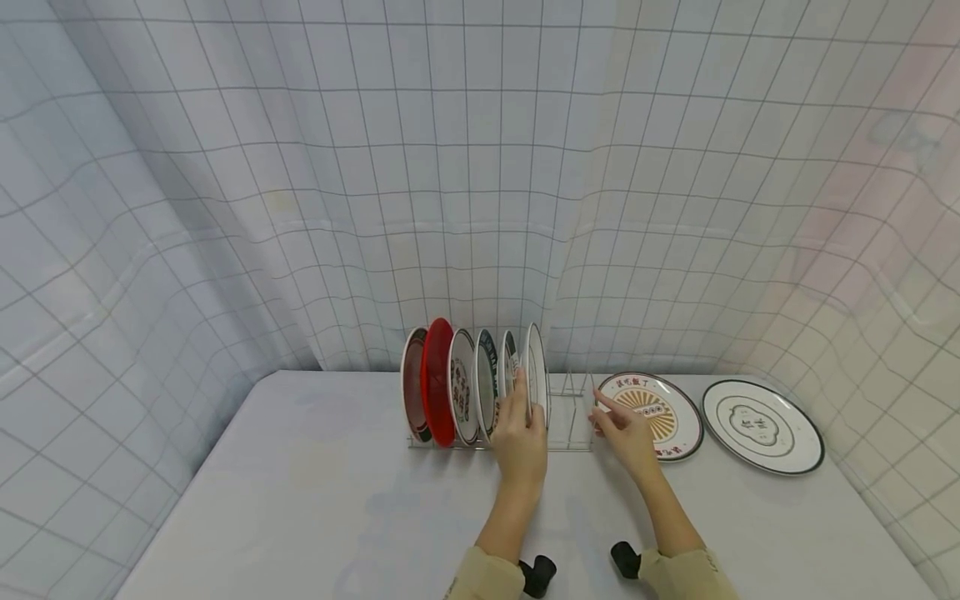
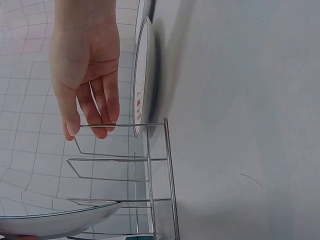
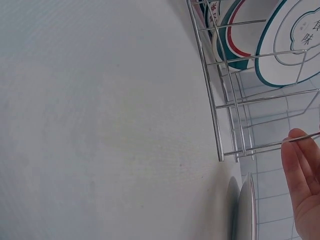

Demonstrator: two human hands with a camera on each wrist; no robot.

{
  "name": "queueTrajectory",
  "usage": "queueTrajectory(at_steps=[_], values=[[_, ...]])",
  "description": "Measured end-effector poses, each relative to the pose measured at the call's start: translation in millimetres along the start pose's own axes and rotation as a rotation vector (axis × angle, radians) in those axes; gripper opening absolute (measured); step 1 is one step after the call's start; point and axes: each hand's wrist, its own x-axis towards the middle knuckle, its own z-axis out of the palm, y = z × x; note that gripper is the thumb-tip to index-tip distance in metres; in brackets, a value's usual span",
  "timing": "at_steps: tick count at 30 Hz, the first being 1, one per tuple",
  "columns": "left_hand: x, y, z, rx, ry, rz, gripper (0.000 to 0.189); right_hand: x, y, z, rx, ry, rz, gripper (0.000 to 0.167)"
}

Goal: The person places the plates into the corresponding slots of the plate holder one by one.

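Observation:
My left hand [image 1: 519, 446] holds a white plate [image 1: 537, 358] upright between fingers and thumb, in the wire dish rack [image 1: 573, 450]. The plate has a dark green rim and a printed centre, clearest in the right wrist view; only a bit of my left hand shows in the left wrist view. At the rack's right end, my right hand [image 1: 628, 433] grips the end wire with its fingertips, as both wrist views show. To the left stand several plates on edge, among them a red plate [image 1: 438, 383] and a patterned white plate [image 1: 462, 387].
Right of the rack lie two plates flat on the white table [image 1: 315, 483]: one with a red rim and yellow rays [image 1: 678, 400], and one with a dark rim [image 1: 783, 429]. A gridded white curtain [image 1: 480, 167] hangs around the back and sides.

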Motion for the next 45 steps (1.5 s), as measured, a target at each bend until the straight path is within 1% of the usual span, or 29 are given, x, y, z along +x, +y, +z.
queueTrajectory(at_steps=[5,9,12,16,20,25,30,33,38,45], values=[[1.6,3.3,-2.7,-0.003,-0.045,-0.030,0.049,0.0,0.9,-0.4,0.004,0.001,-0.001,0.033],[0.9,4.9,-3.2,-0.042,-0.086,-0.099,0.047,0.2,2.1,-0.9,0.007,-0.004,-0.012,0.033],[0.4,5.5,-3.2,-0.066,-0.101,-0.148,0.045,0.3,2.4,-0.8,0.016,-0.013,-0.011,0.034],[0.2,5.9,-3.9,-0.084,-0.123,-0.192,0.044,0.5,2.9,-0.6,0.021,-0.016,-0.006,0.034],[-0.4,5.9,-4.9,-0.105,-0.149,-0.230,0.045,0.7,3.3,-0.7,0.019,-0.009,-0.027,0.033],[-1.3,5.9,-5.3,-0.134,-0.167,-0.264,0.046,0.5,4.0,-0.8,0.026,-0.010,-0.044,0.033],[-2.8,8.3,-5.8,-0.205,-0.199,-0.335,0.047,0.4,4.8,-0.5,0.023,-0.009,-0.054,0.033],[-3.2,11.1,-6.0,-0.246,-0.194,-0.380,0.047,0.6,5.4,-0.3,0.021,-0.007,-0.053,0.033],[-8.1,13.1,-2.7,-0.293,-0.146,-0.446,0.046,0.9,6.9,0.2,0.021,-0.007,-0.040,0.033],[-15.1,17.2,2.0,-0.418,-0.085,-0.610,0.043,0.6,6.9,0.5,0.027,-0.006,-0.045,0.033]])
